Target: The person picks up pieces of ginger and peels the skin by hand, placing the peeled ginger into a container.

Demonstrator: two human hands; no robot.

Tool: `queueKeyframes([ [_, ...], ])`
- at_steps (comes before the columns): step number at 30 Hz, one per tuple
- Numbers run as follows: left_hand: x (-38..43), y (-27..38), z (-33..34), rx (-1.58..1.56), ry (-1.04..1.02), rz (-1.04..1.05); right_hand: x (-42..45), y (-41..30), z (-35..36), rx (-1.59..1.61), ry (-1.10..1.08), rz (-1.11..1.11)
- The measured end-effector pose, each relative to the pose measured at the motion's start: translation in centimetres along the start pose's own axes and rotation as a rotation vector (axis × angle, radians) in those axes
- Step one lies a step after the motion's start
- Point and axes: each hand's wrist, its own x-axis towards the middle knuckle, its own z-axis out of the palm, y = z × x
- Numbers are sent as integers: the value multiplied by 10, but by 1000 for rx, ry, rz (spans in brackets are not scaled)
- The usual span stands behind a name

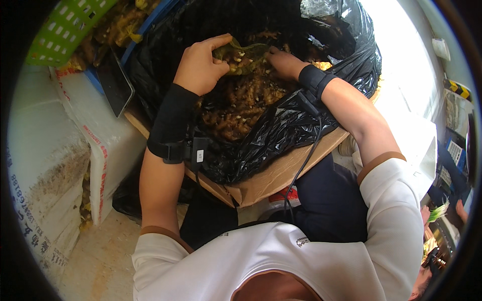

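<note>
My left hand (203,64) grips the left edge of a yellow-green mesh bag (244,47) with thumb and fingers. At the bag's right edge, my right hand (282,63) holds the mesh between its fingertips. The bag's mouth is spread between both hands, and pieces of ginger root show in and through it. Below lies a heap of ginger root (244,98) inside a black plastic liner (275,124), which is folded over the rim of a cardboard box (293,161). Both wrists wear black bands with cabled devices.
White foam boxes (120,139) stand at the left, with a dark flat tablet-like thing (115,82) leaning there. A green plastic basket (64,34) and a blue-rimmed container (150,17) with bagged ginger are at the upper left. Other people's hands (460,210) show at the right edge.
</note>
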Motion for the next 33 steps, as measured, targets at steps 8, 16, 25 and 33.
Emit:
queueKeyframes([
  [8,3,9,3,51,-32,35,10,18,8,125,-54,14],
  [16,0,9,-5,45,-72,26,-4,-2,7,56,27,33],
  [25,-1,6,-7,57,-51,13,-4,6,-15,250,84,-36],
  [33,1,6,-4,35,-9,60,-28,-17,-110,1610,102,35],
])
